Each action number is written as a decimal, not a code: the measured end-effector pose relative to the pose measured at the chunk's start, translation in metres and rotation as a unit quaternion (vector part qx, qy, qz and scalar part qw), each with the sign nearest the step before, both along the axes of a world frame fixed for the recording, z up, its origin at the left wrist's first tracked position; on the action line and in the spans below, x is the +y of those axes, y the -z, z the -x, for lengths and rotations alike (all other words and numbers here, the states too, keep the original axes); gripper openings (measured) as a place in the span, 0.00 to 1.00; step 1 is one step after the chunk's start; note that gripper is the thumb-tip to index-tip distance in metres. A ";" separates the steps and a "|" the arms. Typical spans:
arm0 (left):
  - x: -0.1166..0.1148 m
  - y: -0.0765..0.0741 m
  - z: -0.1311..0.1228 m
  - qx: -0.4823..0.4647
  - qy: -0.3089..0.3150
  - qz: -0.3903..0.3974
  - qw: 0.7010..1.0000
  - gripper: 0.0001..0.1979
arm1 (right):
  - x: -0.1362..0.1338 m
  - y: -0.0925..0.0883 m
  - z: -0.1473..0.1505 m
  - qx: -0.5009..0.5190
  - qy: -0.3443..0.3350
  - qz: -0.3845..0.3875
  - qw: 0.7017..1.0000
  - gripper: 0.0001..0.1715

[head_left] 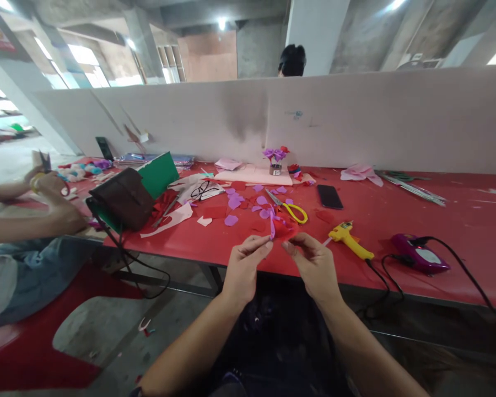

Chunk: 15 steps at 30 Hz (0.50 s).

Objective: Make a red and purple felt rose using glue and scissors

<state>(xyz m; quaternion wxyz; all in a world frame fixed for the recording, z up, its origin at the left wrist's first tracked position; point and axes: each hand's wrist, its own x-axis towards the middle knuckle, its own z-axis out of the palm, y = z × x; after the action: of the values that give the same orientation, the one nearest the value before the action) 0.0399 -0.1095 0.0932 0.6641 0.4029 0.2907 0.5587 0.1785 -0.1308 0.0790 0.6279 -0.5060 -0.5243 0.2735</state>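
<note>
My left hand (243,264) and my right hand (312,263) meet over the near edge of the red table (438,220). Both pinch a small paper flower (281,227) made of red and purple petals, held between their fingertips. Loose purple and red paper petals (233,203) lie scattered on the table just beyond the flower. Yellow-handled scissors (294,212) rest right behind it. A yellow glue gun (349,238) lies to the right of my right hand.
A black phone (329,196), a purple tool with a black cord (420,256), glasses (201,191), a brown bag (123,198) and a small pot of finished flowers (276,160) are on the table. Another person's hands (49,193) work at left. A grey partition (355,121) backs the table.
</note>
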 end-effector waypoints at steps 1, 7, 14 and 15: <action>-0.004 -0.001 -0.001 -0.005 0.007 -0.002 1.000 0.07 | -0.001 -0.003 0.003 0.014 -0.005 -0.011 1.000 0.08; -0.013 -0.002 -0.006 -0.015 0.012 -0.012 1.000 0.04 | -0.010 -0.017 0.003 0.005 -0.008 -0.035 0.999 0.05; -0.013 0.002 -0.006 0.004 0.001 -0.035 0.999 0.08 | -0.014 -0.017 0.007 0.002 -0.003 -0.039 0.999 0.05; -0.014 0.003 -0.006 0.006 0.001 -0.036 0.999 0.08 | -0.014 -0.017 0.008 0.006 -0.004 -0.040 0.999 0.05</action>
<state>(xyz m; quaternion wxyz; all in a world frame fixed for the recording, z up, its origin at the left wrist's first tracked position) 0.0464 -0.1236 0.0905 0.6481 0.4305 0.2735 0.5656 0.1702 -0.1450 0.0962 0.6500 -0.4767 -0.5328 0.2576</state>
